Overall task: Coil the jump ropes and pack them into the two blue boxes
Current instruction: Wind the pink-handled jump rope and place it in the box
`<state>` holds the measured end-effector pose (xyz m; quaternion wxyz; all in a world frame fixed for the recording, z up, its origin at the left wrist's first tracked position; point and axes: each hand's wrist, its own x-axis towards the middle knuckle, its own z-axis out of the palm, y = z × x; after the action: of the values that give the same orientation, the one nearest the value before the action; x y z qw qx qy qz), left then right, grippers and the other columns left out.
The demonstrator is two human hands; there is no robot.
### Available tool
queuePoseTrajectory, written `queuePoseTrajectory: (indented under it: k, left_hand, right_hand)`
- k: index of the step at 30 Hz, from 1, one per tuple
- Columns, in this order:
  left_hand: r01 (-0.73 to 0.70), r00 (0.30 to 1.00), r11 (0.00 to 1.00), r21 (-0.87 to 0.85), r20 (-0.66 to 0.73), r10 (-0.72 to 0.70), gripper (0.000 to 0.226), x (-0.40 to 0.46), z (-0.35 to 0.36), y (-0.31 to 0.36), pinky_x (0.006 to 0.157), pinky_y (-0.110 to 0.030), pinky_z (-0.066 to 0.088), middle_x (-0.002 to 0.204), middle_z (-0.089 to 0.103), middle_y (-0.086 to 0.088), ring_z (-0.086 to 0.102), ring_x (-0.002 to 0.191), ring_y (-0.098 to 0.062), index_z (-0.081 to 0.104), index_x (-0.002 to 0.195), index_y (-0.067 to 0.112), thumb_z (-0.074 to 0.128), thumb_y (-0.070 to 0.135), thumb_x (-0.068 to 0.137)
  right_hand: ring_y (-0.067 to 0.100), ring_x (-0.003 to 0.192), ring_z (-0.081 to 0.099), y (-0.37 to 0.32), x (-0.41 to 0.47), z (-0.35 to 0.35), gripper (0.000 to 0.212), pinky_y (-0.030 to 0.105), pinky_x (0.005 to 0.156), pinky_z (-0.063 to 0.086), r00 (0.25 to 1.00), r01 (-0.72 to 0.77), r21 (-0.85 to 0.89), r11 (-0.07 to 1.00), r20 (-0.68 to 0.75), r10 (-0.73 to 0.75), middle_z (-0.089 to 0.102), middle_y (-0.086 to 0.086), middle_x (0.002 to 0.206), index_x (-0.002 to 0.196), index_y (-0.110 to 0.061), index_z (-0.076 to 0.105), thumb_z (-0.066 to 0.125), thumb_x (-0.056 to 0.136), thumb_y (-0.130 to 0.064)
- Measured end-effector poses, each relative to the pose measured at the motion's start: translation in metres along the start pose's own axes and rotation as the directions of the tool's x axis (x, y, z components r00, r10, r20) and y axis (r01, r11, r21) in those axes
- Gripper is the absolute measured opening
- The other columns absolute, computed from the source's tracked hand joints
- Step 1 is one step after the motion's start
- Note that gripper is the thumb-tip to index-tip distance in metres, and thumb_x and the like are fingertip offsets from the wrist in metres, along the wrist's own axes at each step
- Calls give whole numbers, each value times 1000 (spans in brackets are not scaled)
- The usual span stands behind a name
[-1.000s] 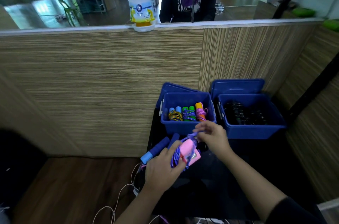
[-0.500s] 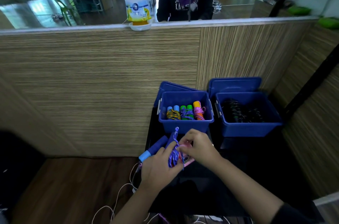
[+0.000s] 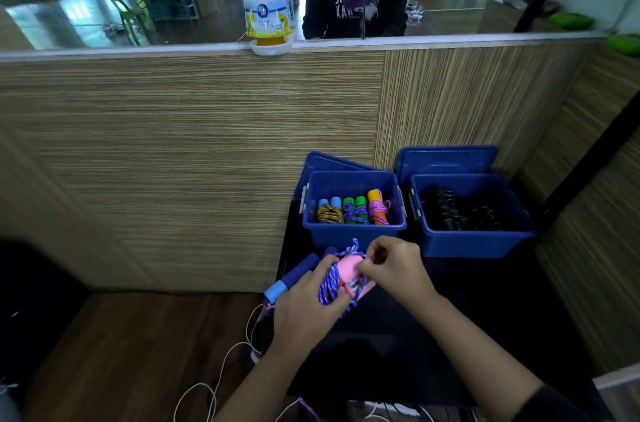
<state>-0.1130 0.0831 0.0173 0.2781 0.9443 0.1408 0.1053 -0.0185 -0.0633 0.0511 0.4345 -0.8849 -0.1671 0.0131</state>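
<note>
My left hand (image 3: 304,305) grips a jump rope with pink handles (image 3: 347,268), its purple cord (image 3: 329,283) wound around them. My right hand (image 3: 391,266) pinches the cord's loose end at the top of the bundle. Both hands hover over a black table (image 3: 398,352), just in front of the left blue box (image 3: 353,234). That box holds several coiled ropes with blue, green and orange handles (image 3: 353,210). The right blue box (image 3: 474,241) holds dark coiled ropes (image 3: 460,214). Another rope with blue handles (image 3: 294,278) lies beside my left hand.
Blue lids (image 3: 446,160) lean against the wooden partition (image 3: 190,162) behind the boxes. A white-and-yellow container (image 3: 266,20) stands on the ledge under a mirror. White cables (image 3: 221,369) trail over the wooden floor at the left.
My right hand has moved from above the bundle down onto it, bringing the cord's end around the pink handles. The left hand keeps its grip.
</note>
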Motion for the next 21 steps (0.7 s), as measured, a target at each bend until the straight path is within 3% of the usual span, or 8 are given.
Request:
queuePoseTrajectory:
  k: [6,8,10,14,16,19,21]
  left_hand:
    - [18,1000,993,-116,-15,-20,61,2,4,1,79,-23,47,112,64,20,59,100,-4,44,131,45,45,63,72]
    - [12,998,993,-120,-56,-19,58,0,5,0,77,-18,44,111,65,20,59,100,-4,48,130,43,52,58,73]
    - [20,998,991,-129,-64,-28,57,-2,4,1,76,-14,41,109,66,19,59,101,-4,48,130,44,58,53,75]
    - [4,999,997,-76,-45,-7,67,-5,5,5,78,-18,46,109,66,20,61,100,-3,43,132,49,38,65,67]
    - [-23,998,998,-51,-52,21,67,-6,4,5,78,-18,47,112,64,23,60,101,-1,42,134,50,37,64,68]
    - [-70,996,997,-27,-54,68,62,-5,4,4,74,-23,52,109,64,20,60,96,0,40,134,50,41,60,73]
    - [-78,995,995,-54,-60,75,59,-6,3,4,71,-21,52,107,65,19,61,92,1,43,133,48,46,56,75]
  right_hand:
    - [9,53,56,2,1,-2,11,26,55,50,991,-108,249,962,-52,125,63,1,58,64,-9,64,73,65,-2]
    - [10,52,57,3,0,0,10,26,55,50,989,-131,290,948,-32,146,64,3,59,65,-8,65,72,66,-2]
    - [10,55,56,4,-1,1,11,24,57,49,995,-63,246,967,-66,81,63,2,62,66,-9,64,72,64,-2]
    - [9,63,56,10,4,-1,17,8,61,43,990,137,-15,991,-38,-137,59,-2,80,79,-6,70,73,63,-2]
    - [11,62,58,11,5,-3,14,8,60,43,997,77,6,997,-25,-77,63,0,77,78,-6,72,74,65,-2]
    - [11,50,57,10,7,-7,12,20,54,48,990,-128,290,948,-23,141,66,6,62,70,-9,70,71,70,3]
    - [11,46,54,11,8,-6,15,19,48,46,978,-200,405,892,21,209,65,12,59,69,-6,71,67,75,7]
